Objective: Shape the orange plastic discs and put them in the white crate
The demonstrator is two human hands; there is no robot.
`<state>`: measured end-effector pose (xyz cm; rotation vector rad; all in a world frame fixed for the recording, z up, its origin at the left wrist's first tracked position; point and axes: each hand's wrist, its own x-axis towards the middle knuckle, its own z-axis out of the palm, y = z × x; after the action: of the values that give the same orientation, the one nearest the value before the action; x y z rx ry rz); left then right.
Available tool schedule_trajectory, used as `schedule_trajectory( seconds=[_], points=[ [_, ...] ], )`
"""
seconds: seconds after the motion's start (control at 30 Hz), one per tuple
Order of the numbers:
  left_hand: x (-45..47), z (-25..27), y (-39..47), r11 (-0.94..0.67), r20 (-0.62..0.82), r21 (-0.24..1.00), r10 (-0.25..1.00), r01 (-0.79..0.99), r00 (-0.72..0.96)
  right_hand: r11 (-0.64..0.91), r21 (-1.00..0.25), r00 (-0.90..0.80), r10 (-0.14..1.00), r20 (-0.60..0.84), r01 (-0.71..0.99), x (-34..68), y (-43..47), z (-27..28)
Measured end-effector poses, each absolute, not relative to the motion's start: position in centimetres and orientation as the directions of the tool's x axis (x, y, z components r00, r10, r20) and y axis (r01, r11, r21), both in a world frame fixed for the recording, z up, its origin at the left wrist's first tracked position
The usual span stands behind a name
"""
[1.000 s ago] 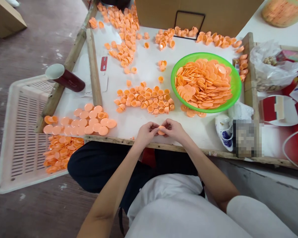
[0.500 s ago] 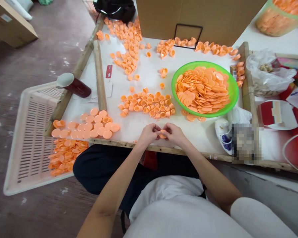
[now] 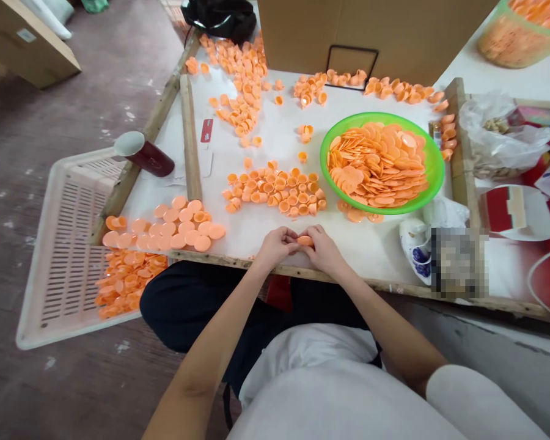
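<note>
We're seeing the orange piece (image 3: 305, 241) showing as a flatter oval, less covered by thumbs than half a second ago; we're reading that as a regrip, handling still ongoing. It's sitting near the middle of the worktop's (image 3: 245, 232) front edge. The right hand (image 3: 324, 249) is pinching it, nearly closed. The left hand (image 3: 276, 248) is curling, fingertips at its left side; we can't tell whether it's gripping anything. Orange cups (image 3: 269, 184) are lying just beyond.

A small orange piece (image 3: 306, 241), rounded, is held near the table edge (image 3: 229, 261).
</note>
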<state>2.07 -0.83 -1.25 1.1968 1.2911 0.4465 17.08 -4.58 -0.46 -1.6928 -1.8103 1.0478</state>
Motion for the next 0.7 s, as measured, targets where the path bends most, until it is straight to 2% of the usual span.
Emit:
schedule_trajectory(
  seconds=[0.23,0.43,0.57,0.7],
  points=[
    [2.0,-0.9,-1.1,0.356,-0.469,0.859,0.834,0.367,0.291,-0.014,-0.874,-0.309,0.933,-0.186,0.485,19.6,-3.9,-1.5],
    [2.4,-1.1,-1.1,0.421,-0.5,0.852,0.83,0.313,0.245,-0.288,-0.938,-0.219,0.919,-0.328,0.194,19.3,-3.6,-2.8],
    [2.5,-1.0,-1.1,0.449,-0.527,0.836,0.817,0.316,0.234,-0.358,-0.93,-0.165,0.916,-0.367,0.081,18.9,-3.3,-2.7],
    [2.2,-0.8,-1.0,0.457,-0.526,0.845,0.805,0.278,0.276,-0.439,-0.898,-0.183,0.881,-0.436,0.024,19.1,-2.9,-2.4]
  ],
)
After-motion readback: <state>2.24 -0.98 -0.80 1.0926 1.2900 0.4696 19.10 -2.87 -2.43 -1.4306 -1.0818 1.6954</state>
